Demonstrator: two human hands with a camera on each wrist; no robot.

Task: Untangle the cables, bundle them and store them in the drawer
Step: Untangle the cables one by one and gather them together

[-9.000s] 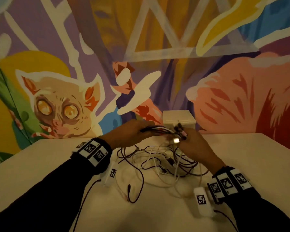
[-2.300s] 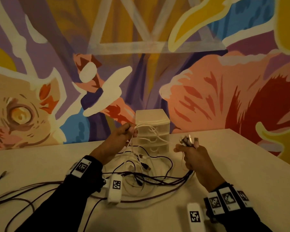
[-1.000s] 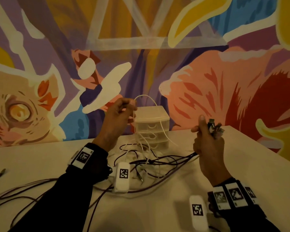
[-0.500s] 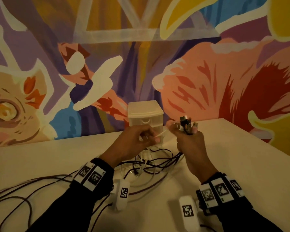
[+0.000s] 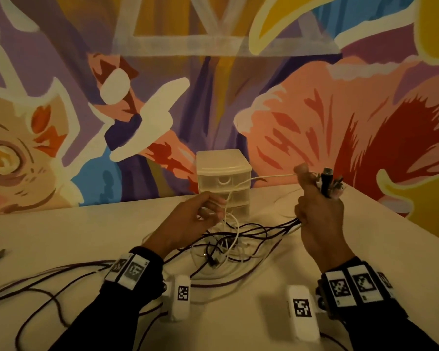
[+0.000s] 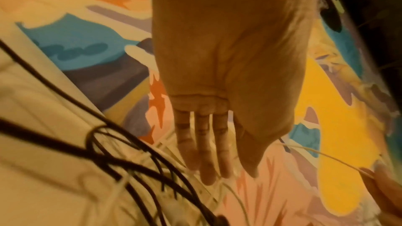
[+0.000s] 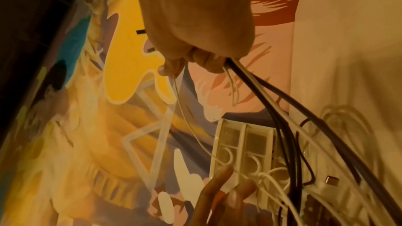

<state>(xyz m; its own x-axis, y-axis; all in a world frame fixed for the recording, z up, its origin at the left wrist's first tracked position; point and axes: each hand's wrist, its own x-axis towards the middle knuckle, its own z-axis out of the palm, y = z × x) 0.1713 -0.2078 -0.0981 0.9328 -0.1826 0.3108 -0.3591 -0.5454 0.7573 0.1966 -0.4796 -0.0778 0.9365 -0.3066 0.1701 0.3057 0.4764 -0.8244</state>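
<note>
My right hand point(image 5: 314, 198) is raised at the right and grips a bunch of cable ends, with their plugs point(image 5: 326, 181) sticking up out of the fist. From its thumb a thin white cable point(image 5: 264, 178) runs taut to my left hand point(image 5: 218, 211), which pinches it low in front of the drawer unit point(image 5: 221, 163). Dark and white cables hang from the right fist point(image 7: 195, 54) into a tangle point(image 5: 228, 247) on the table. In the left wrist view the left hand's fingers point(image 6: 204, 161) point down over dark cables point(image 6: 108, 152). All the drawers look closed.
Several long dark cables point(image 5: 36, 279) trail across the table point(image 5: 365, 249) to the left, with a loose plug point(image 5: 0, 254) near the left edge. The drawer unit stands against the painted wall. The table's right edge runs diagonally past my right hand.
My right hand has moved right and away from the left, drawing the white cable taut between them. The left hand has stayed low by the drawers.
</note>
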